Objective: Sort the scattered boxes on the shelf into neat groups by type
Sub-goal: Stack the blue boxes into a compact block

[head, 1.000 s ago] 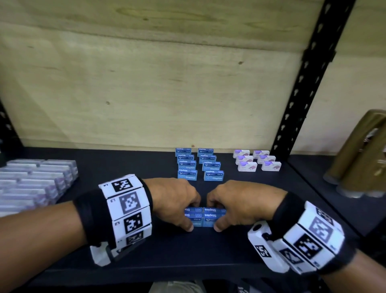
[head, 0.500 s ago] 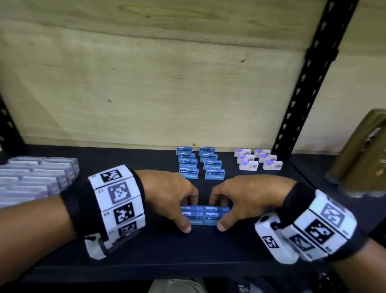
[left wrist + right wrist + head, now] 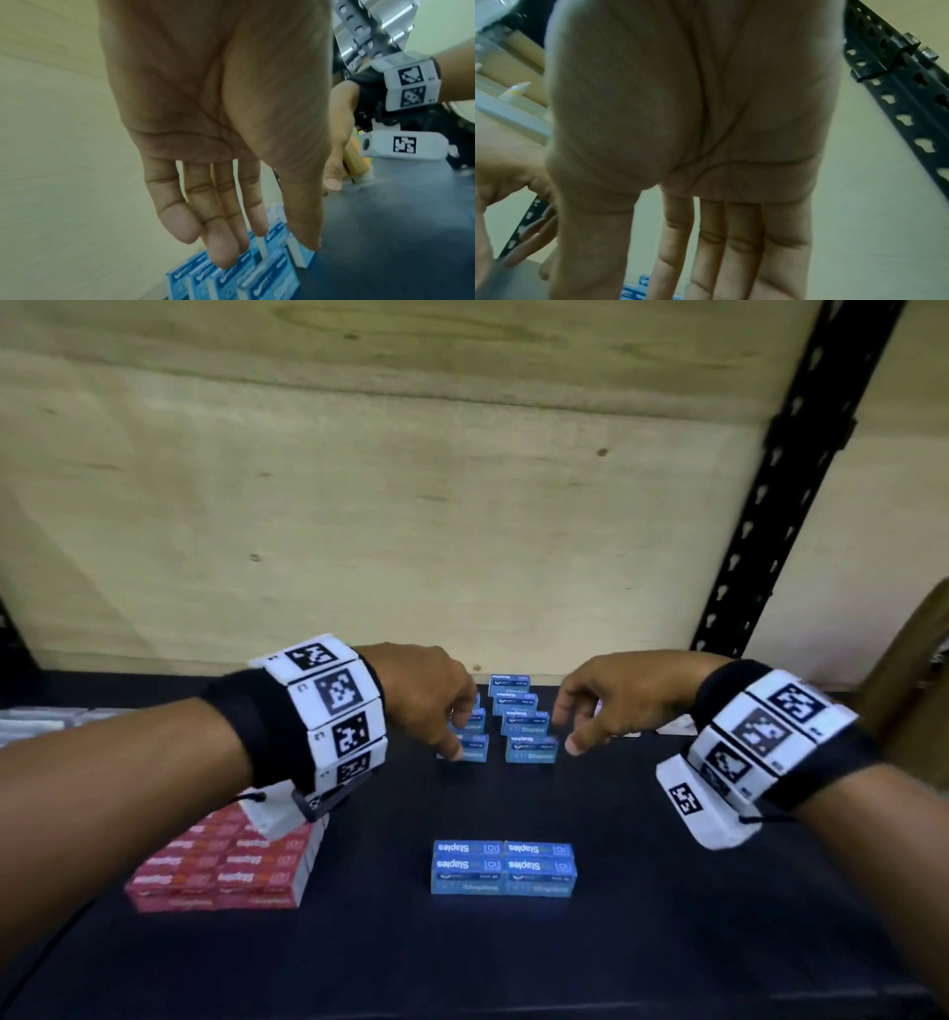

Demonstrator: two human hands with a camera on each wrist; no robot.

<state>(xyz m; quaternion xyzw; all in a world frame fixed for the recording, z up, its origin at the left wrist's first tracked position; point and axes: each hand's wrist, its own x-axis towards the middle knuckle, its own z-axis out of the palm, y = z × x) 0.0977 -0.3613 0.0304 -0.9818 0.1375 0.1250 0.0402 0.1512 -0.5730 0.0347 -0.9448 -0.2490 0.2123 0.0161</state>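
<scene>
Both hands loose and empty, left hand [image 3: 431, 698] and right hand [image 3: 611, 706] either side of the standing blue boxes [image 3: 529, 737] behind the front blue block [image 3: 503, 868]. Probably gathering those rows next; needs an even squeeze.

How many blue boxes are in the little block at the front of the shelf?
4 showing: blue boxes two across and two deep, near the front of the shelf, between the arms. Lower layers may be hidden.

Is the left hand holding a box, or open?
Open: left hand shows straight fingers above the blue boxes, gripping nothing.
</scene>
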